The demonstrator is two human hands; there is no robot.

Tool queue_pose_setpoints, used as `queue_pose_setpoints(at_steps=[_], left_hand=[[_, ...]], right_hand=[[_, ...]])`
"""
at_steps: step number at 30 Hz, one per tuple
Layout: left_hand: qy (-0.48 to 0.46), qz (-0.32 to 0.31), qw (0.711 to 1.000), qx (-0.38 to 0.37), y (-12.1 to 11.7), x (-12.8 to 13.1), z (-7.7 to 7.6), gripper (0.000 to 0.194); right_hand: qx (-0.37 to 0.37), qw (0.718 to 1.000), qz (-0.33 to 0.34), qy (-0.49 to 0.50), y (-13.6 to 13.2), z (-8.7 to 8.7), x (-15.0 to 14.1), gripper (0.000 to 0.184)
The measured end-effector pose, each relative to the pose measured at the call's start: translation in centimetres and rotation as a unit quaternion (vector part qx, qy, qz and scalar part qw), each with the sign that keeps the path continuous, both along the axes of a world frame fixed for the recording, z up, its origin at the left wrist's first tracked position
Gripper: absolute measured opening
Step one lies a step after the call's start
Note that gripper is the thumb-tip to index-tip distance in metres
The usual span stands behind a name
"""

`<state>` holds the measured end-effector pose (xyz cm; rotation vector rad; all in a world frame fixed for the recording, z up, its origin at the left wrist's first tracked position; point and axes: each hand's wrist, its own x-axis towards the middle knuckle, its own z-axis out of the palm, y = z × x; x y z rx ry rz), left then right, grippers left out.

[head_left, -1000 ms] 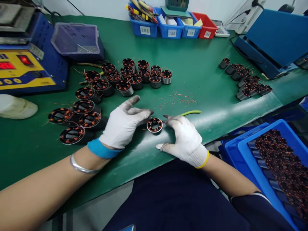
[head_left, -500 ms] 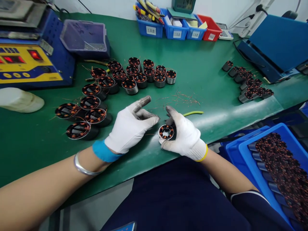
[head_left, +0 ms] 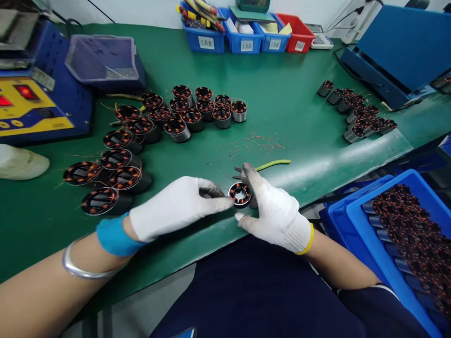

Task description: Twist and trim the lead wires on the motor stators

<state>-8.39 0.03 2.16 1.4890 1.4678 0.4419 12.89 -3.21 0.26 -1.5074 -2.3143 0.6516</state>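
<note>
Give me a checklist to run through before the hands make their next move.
1. Round metal-rimmed ring with copper coils standing upright, open end up: ok.
2. White-gloved left hand at the ring's left side: ok.
3. Firm grip by the white-gloved right hand: cannot tell; some fingers are hidden.
4. Pliers with a light-green handle clear of the right hand: not ok; the hand partly covers them.
5. Green work surface free of thin copper wire scraps: not ok; they lie loose beyond the pliers.
6. Glove fingertips unstained: not ok; both gloves show dark marks.
</note>
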Motion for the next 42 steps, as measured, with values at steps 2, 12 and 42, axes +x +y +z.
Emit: queue_pose_setpoints(at_steps=[2,12,42], left_hand=[[-0.009,-0.026,1.0,-0.016,-0.7,0.7,-0.5,0.028],[-0.189,0.29,0.929,0.133,0.8,0.5,-1.8,0.029],[0.03,-0.085,0.996,-0.015,0.4,0.0,-0.4,0.033]], right_hand=[[0.017,1.0,-0.002,-0.002,-0.3,-0.6,-0.2,0.092],[-0.017,0.997,-0.011,0.079,-0.8,-2.0,-1.5,0.101],[0.006,0.996,0.084,0.024,0.4,-0.5,-0.3,0.052]])
